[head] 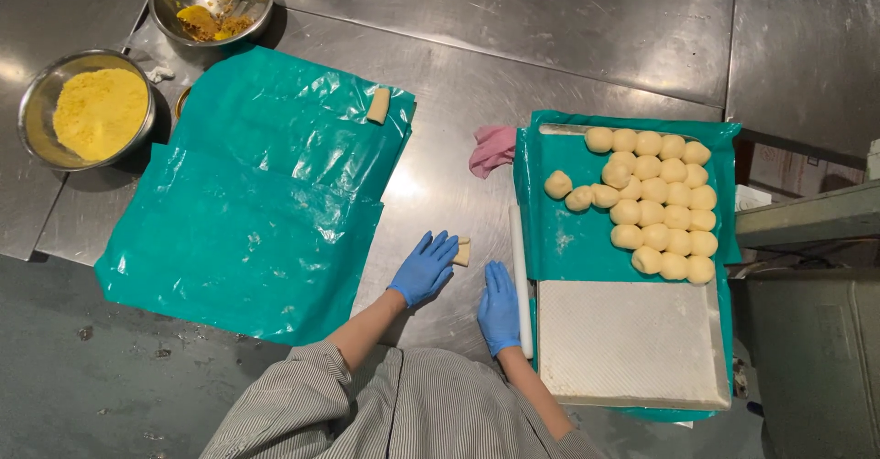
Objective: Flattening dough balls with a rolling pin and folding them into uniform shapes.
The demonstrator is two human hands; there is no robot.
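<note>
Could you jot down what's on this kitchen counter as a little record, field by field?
Surface: steel table
Left hand: blue glove, flat on the table, fingertips touching a small dough piece
Right hand: blue glove, flat on the table beside a white rolling pin
Tray: white, partly bare, holds about two dozen dough balls
Green plastic sheet: spread left, one rolled dough piece at its top edge
Bowls: yellow powder bowl; bowl with filling scraps
Cloth: pink rag
</note>
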